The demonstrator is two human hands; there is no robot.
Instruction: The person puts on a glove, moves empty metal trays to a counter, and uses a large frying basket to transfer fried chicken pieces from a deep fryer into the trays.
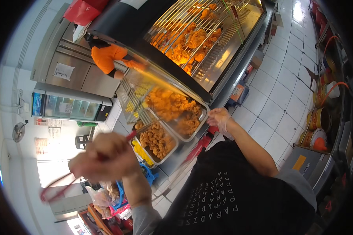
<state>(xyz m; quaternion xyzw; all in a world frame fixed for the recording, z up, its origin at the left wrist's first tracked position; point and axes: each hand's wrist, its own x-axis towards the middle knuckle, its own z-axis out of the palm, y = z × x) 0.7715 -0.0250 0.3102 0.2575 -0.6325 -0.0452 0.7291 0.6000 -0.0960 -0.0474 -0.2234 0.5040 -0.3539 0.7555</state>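
My left hand (pixel 108 158), raised and blurred, is closed around a red-handled utensil (pixel 57 191), which looks like tongs. Its far end points at small fried chicken pieces (pixel 156 139) in a smaller metal tray (pixel 168 156). In a thin clear plastic glove, my right hand (pixel 219 117) has its fingers at the near corner of a larger metal tray (pixel 191 138). That tray holds large fried chicken pieces (pixel 173 102), partly blurred. Yellow food (pixel 142 152) fills a narrow container beside the smaller tray.
A heated display case (pixel 176 66) with fried chicken on wire racks stands beyond the trays. Behind it is a person in an orange shirt (pixel 107 57). Large tins (pixel 319 119) line a shelf at right. A glass-door fridge (pixel 72 105) stands at left.
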